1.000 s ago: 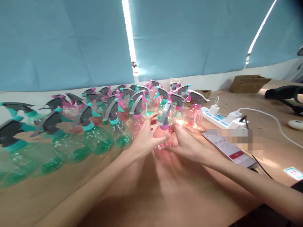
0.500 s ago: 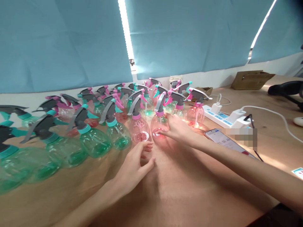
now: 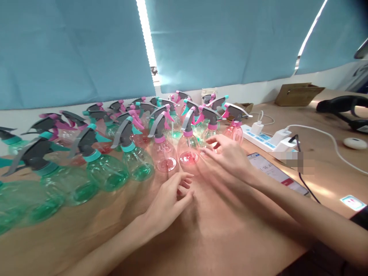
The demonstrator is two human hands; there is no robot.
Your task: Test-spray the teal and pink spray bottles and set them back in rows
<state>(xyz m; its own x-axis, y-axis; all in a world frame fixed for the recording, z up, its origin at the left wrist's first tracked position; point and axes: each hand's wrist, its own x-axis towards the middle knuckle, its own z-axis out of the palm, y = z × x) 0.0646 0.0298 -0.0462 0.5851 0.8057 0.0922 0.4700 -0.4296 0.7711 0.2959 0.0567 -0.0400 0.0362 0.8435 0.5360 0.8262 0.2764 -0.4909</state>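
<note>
My right hand hovers just right of a pink spray bottle, fingers curved and apart, with nothing in it. That bottle stands upright with a little pink liquid at its base. Beside it on the left is another pink spray bottle, its trigger head grey and pink. My left hand is held above the table in front of these two, fingers loosely bent and thumb apart, holding nothing. Farther left, a green spray bottle with a turquoise collar continues the front row.
Several more green and pink spray bottles crowd behind and to the left. On the right lie a phone, a white power strip with plugs and cables, a brown paper bag, black headphones and a white mouse.
My right hand has come away from the front pink spray bottle, moving right and toward me. The bottle stays upright where it was. The view has shifted slightly to the right.
</note>
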